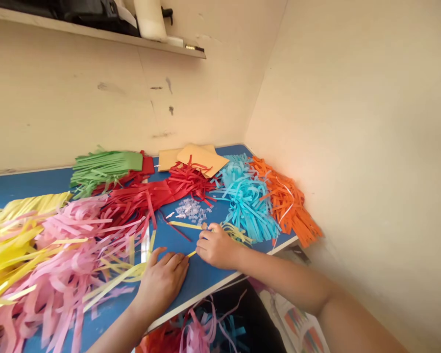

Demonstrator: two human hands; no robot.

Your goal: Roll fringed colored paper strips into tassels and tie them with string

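My left hand (163,277) lies low over the blue table's front part, its fingers bent over pale yellow strips (130,273) that stick out to its left; what its fingertips grip is hidden. To its right, my right hand (217,246) is closed in a pinch on yellow paper strips, whose loose ends (238,234) fan out behind it. A thin yellow strip (192,254) runs between the two hands. Another yellow strip (185,224) extends left from my right fingertips. Just behind the hands sits a small pile of clear pieces (193,210).
Around the blue table (202,287) lie pink (69,245), yellow (18,235), green (108,169), red (143,198), light blue (248,201) and orange fringes (288,201). Tan envelopes (202,159) rest near the wall. A shelf (95,33) hangs above.
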